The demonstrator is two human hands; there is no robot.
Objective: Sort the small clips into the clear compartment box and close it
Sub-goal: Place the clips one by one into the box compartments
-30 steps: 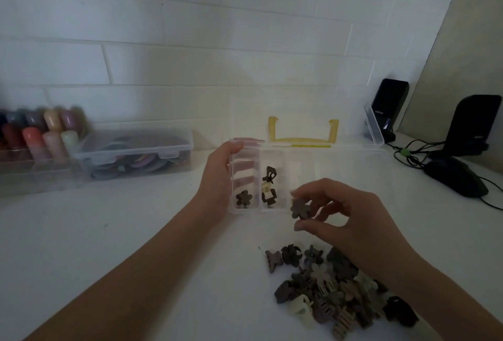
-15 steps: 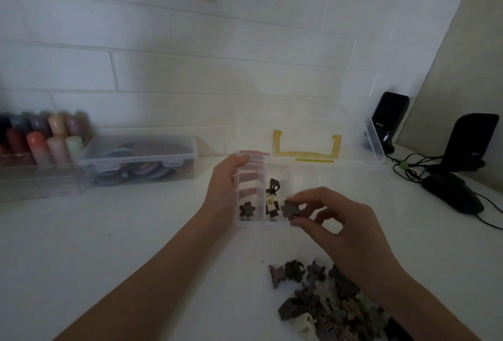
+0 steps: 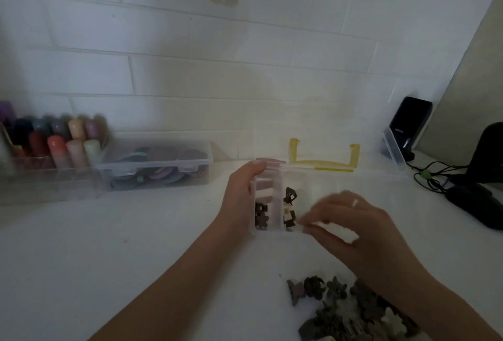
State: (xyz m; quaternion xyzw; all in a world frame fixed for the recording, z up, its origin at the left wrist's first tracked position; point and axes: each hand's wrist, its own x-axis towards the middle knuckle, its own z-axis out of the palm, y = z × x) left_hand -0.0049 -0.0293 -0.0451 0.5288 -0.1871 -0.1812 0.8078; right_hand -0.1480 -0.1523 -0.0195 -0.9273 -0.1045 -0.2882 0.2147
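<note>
Now my left hand (image 3: 239, 199) grips the clear plastic compartment box's (image 3: 321, 231) left edge; my blurred right hand (image 3: 351, 226) hovers at its front rim, grip unclear. Dark flower clips (image 3: 261, 215) fill two compartments.

A second ago the right hand (image 3: 351, 221) hovered in front of the clear compartment box (image 3: 275, 230), pinching a dark flower-shaped clip between thumb and fingertips. Half a second ago it had carried that clip up to the box's near wall. Now the pinch is empty: the fingers are loosened and blurred with motion, their tips at the near edge of the box by the second compartment. The leftmost compartment, which held a single flower clip before, now shows two dark clips (image 3: 260, 215) stacked one behind the other. The camera has also dipped closer, so the loose pile of clips (image 3: 351, 310) sits lower in view.
</note>
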